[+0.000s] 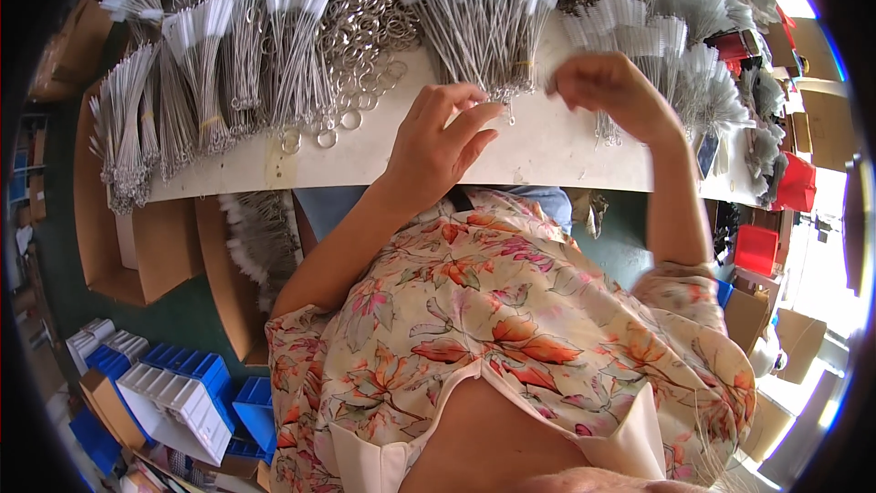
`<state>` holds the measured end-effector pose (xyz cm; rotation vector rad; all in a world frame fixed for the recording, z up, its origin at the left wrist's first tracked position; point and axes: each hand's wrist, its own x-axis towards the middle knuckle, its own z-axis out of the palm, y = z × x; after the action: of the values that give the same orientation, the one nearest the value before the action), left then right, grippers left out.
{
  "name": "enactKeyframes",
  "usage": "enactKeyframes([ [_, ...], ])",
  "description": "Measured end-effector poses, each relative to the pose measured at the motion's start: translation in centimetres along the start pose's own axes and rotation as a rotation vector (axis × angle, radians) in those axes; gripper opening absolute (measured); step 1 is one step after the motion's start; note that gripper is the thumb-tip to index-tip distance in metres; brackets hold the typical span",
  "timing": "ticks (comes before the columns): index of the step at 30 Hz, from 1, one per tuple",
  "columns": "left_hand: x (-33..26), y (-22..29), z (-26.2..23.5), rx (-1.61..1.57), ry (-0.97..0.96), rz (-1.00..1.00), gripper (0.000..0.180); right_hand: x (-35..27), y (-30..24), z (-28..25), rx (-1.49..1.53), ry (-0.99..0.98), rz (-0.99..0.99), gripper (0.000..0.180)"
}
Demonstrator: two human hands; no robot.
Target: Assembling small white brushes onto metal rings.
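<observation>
A fanned bundle of thin wire brushes (479,23) with white bristle tips lies on the white tabletop, its looped wire ends toward me. My left hand (433,141) is just in front of those loops, thumb and fingers apart. One fingertip is close to the loops; whether it touches them is unclear. My right hand (613,96) is right of the bundle, its fingers curled and smeared by motion, so anything in them cannot be made out. Loose metal split rings (365,36) are heaped left of the bundle, and a few lie near the table's front edge.
Several more brush bundles (201,36) stand on the left of the table (351,160), others (639,32) on the right. Below left are a cardboard box (137,251) and blue and white plastic bins (178,402). Red containers (756,248) sit at the right.
</observation>
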<state>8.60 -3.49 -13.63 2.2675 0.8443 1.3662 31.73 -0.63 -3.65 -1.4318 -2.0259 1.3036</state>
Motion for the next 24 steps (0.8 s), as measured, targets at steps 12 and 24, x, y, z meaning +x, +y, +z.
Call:
enactKeyframes([
  [12,-4.0,0.4,0.1,-0.263,-0.091,-0.245,0.023,0.2,1.2,7.9,0.007,-0.225,0.093,0.019],
  [24,1.7,-8.1,-8.8,0.558,-0.449,0.037,0.016,-1.2,4.9,6.2,-1.031,0.025,0.005,0.013],
])
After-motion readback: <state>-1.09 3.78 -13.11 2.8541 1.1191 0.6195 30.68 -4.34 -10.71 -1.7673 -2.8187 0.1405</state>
